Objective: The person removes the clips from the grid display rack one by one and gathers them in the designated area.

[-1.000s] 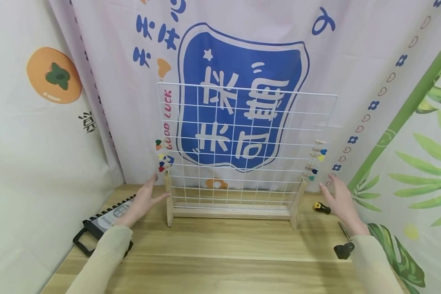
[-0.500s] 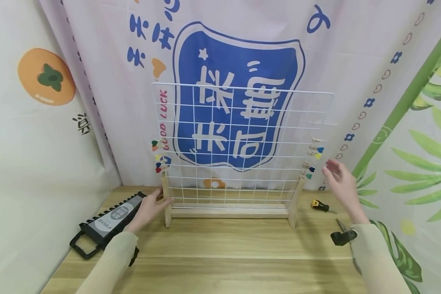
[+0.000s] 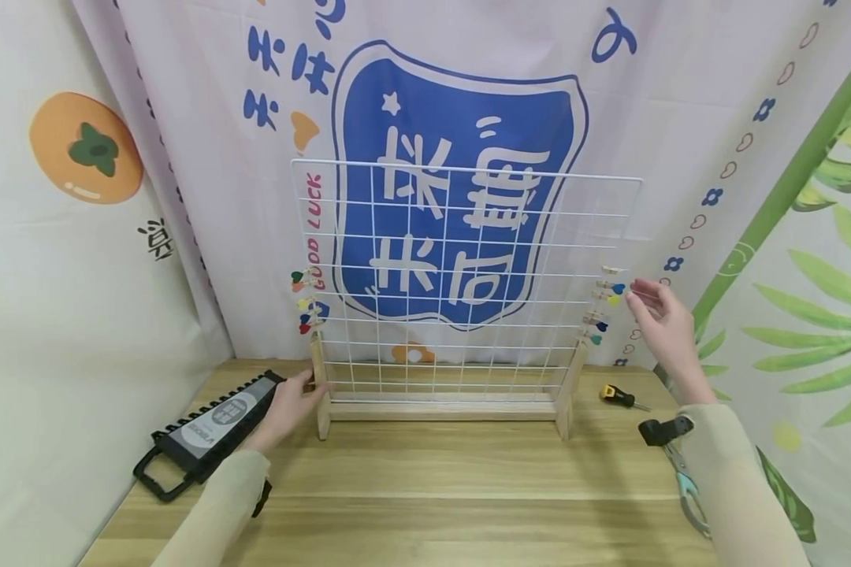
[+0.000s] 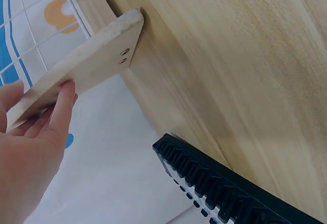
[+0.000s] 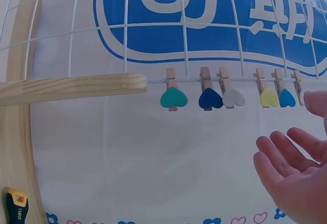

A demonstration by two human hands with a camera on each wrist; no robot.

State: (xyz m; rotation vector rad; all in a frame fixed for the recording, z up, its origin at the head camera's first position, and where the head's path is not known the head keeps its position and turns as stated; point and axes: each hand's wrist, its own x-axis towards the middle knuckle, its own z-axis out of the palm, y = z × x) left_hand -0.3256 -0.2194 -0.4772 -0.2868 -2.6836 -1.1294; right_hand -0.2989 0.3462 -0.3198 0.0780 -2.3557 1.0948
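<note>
A white wire grid (image 3: 468, 295) stands upright in a wooden stand (image 3: 443, 411) on the table. My left hand (image 3: 287, 408) holds the stand's left upright (image 4: 87, 63), with the thumb on one side and fingers on the other. Heart-decorated mini clothespins are clipped along both side edges of the grid; a teal-heart clothespin (image 5: 173, 97) is lowest on the right. Beside these right clothespins my right hand (image 3: 668, 331) hovers with loosely bent fingers, holding nothing. In the right wrist view, its thumb (image 5: 316, 103) is close to the end clothespin (image 5: 298, 83); whether they touch I cannot tell.
A folded black-and-grey handsaw-like tool with toothed edge (image 3: 216, 421) lies left of the stand. To the right lie a yellow-and-black screwdriver (image 3: 620, 395) and teal-handled scissors (image 3: 686, 484). A printed cloth (image 3: 255, 236) hangs behind the grid.
My left hand has moved in to the stand's left upright and taken hold of it. My right hand has risen toward the upper clothespins on the right edge, uncovering the scissors.
</note>
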